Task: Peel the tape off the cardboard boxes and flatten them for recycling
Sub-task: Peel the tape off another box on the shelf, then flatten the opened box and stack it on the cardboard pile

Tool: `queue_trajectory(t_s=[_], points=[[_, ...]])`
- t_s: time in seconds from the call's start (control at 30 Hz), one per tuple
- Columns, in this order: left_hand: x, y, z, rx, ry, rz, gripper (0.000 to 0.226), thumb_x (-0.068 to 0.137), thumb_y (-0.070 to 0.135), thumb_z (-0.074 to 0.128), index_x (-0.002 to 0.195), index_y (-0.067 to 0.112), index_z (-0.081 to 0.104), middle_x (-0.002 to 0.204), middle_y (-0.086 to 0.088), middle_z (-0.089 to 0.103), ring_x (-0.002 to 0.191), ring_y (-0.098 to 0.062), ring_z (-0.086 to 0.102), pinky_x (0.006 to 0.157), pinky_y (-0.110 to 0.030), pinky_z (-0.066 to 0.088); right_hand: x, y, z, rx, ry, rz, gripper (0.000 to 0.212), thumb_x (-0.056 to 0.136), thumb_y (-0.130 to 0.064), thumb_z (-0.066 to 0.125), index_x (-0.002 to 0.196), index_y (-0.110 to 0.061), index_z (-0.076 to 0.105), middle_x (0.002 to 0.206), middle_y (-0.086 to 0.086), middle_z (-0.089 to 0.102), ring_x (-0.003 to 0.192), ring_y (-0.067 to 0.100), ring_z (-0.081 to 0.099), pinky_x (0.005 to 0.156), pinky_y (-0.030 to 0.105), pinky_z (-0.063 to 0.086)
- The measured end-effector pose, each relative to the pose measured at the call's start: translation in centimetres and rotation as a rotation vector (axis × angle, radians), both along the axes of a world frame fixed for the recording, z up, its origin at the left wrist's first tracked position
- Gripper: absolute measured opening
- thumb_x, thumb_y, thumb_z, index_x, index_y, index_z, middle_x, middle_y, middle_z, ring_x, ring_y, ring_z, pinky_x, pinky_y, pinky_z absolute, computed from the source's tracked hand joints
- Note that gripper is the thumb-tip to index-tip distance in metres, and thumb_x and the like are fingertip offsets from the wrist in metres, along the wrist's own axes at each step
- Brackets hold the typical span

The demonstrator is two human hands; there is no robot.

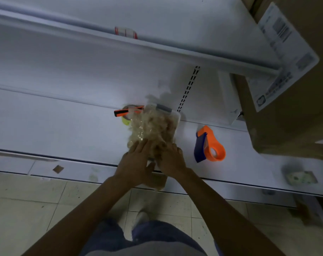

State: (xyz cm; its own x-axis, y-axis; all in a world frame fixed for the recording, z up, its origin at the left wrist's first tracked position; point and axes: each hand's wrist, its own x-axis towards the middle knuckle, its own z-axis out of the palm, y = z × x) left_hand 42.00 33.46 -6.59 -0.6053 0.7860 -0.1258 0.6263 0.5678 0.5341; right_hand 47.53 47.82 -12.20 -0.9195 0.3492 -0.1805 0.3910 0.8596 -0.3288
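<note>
Risks first. Cardboard box (pixel 286 117) stands on the white shelf (pixel 64 126) at far right, well apart from both hands and running out of frame. It looks untouched, so the flattening is likely not begun on it. Judged hazard: it stands near the shelf's front edge, and a careless pull could bring it down onto the floor. Clear tub (pixel 172 117), heaped with a wad of peeled tape (pixel 149 130), sits close to the front edge too. Pressing on its near end could tip it or shove it back. Sticky tape may cling to skin and drag the wad out again when the hands lift. Orange knife (pixel 128 111) lies just behind the tub, across a yellow tape roll (pixel 125 121). Cannot tell if the blade is out, and a pushed tub could knock it. Left hand (pixel 136 159) lies released, fingers straight and spread on the wad. Right hand (pixel 170 159) is at the wad beside it, fingertips blurred, so I cannot tell whether it pinches tape or only presses. Orange and blue tape dispenser (pixel 210 145) lies to the right, apart from both. The task's thing: the box is plain brown and upright, with a large white shipping label (pixel 286 52) on its face. No tape seam is visible from here. The wad is pale, crumpled and glossy.
</note>
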Motion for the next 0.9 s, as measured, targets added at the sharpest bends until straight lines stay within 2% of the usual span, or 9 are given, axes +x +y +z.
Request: queue_trajectory(t_s=[0.13, 0.27, 0.37, 0.43, 0.53, 0.63, 0.77, 0.83, 0.9], points=[[-1.1, -1.1, -0.9, 0.064, 0.035, 0.156, 0.074, 0.085, 0.035, 0.061, 0.144, 0.001, 0.033, 0.135, -0.02, 0.051, 0.119, -0.038, 0.053, 0.094, -0.049, 0.048, -0.2, -1.2, 1.1, -0.672, 0.145, -0.268, 0.025, 0.095, -0.005, 0.052, 0.116, 0.003, 0.063, 0.115, 0.016, 0.06, 0.113, 0.031, 0.052, 0.1, 0.032, 0.037], [-2.3, -1.3, -1.5, -0.118, 0.087, 0.189, 0.061, 0.09, 0.034, 0.059, 0.143, 0.015, 0.036, 0.138, -0.011, 0.045, 0.123, -0.029, 0.043, 0.095, -0.041, 0.045, 0.1, -0.6, 0.9, -1.026, 0.202, -0.7, 0.016, 0.084, -0.018, 0.071, 0.096, -0.009, 0.072, 0.094, 0.004, 0.067, 0.088, 0.017, 0.061, 0.084, 0.031, 0.05], [-2.8, -0.8, -1.4, -0.216, 0.169, 0.234, 0.042, 0.091, 0.032, 0.055, 0.131, 0.019, 0.047, 0.126, -0.013, 0.042, 0.114, -0.028, 0.043, 0.09, -0.037, 0.046, 0.5, -0.1, 0.8, -1.332, 0.293, -0.923, 0.017, 0.084, -0.016, 0.068, 0.099, -0.009, 0.067, 0.101, 0.012, 0.069, 0.093, 0.023, 0.065, 0.085, 0.035, 0.053], [-3.0, -0.6, -1.4, -0.262, 0.229, 0.238, 0.042, 0.092, 0.036, 0.054, 0.129, 0.019, 0.046, 0.127, -0.012, 0.038, 0.116, -0.027, 0.04, 0.095, -0.036, 0.043, 1.1, -0.9, 1.0, -1.191, 0.456, -0.931, 0.011, 0.088, -0.01, 0.063, 0.098, -0.015, 0.063, 0.102, 0.008, 0.065, 0.099, 0.026, 0.063, 0.085, 0.035, 0.052], [-3.7, -0.5, -2.2, -0.287, 0.314, 0.15, 0.047, 0.092, 0.035, 0.054, 0.134, 0.018, 0.042, 0.138, -0.007, 0.037, 0.127, -0.025, 0.036, 0.105, -0.037, 0.034, 1.3, -3.1, 3.1, -0.508, 0.641, -0.404, 0.025, 0.089, -0.024, 0.058, 0.112, -0.015, 0.059, 0.109, -0.008, 0.055, 0.106, 0.011, 0.051, 0.089, 0.017, 0.041], [-5.5, -1.1, -2.4, -0.385, 0.287, 0.048, 0.047, 0.09, 0.027, 0.055, 0.135, 0.018, 0.045, 0.141, -0.002, 0.041, 0.132, -0.023, 0.035, 0.111, -0.04, 0.028, -0.7, -3.9, 4.0, -0.352, 0.466, 0.014, 0.042, 0.092, -0.019, 0.054, 0.132, -0.007, 0.051, 0.129, 0.009, 0.054, 0.12, 0.017, 0.046, 0.102, 0.025, 0.034], [-7.0, -2.0, -2.0, -0.372, 0.082, -0.04, 0.05, 0.091, 0.019, 0.054, 0.139, 0.023, 0.044, 0.144, -0.001, 0.043, 0.132, -0.023, 0.037, 0.108, -0.037, 0.032, -2.5, -3.1, 2.1, -0.464, 0.177, -0.126, 0.024, 0.098, -0.028, 0.048, 0.119, -0.017, 0.049, 0.097, 0.006, 0.057, 0.09, 0.022, 0.056, 0.074, 0.031, 0.043], [-7.2, -2.6, -1.8, -0.129, -0.251, 0.097, 0.041, 0.093, 0.013, 0.056, 0.133, 0.017, 0.05, 0.139, -0.006, 0.05, 0.121, -0.022, 0.049, 0.099, -0.03, 0.039, -3.0, -2.5, 1.6, -0.639, 0.068, -0.244, 0.021, 0.098, -0.032, 0.05, 0.116, -0.023, 0.049, 0.102, 0.0, 0.055, 0.098, 0.021, 0.055, 0.077, 0.031, 0.047], [-7.5, -3.7, -1.4, 0.209, -0.688, 0.42, 0.033, 0.092, 0.011, 0.059, 0.124, 0.014, 0.053, 0.128, -0.012, 0.057, 0.107, -0.02, 0.055, 0.089, -0.026, 0.042, -3.1, -1.2, 2.1, -1.095, 0.107, -0.561, 0.022, 0.093, -0.027, 0.059, 0.114, -0.019, 0.058, 0.111, 0.0, 0.06, 0.104, 0.021, 0.057, 0.085, 0.03, 0.049]])
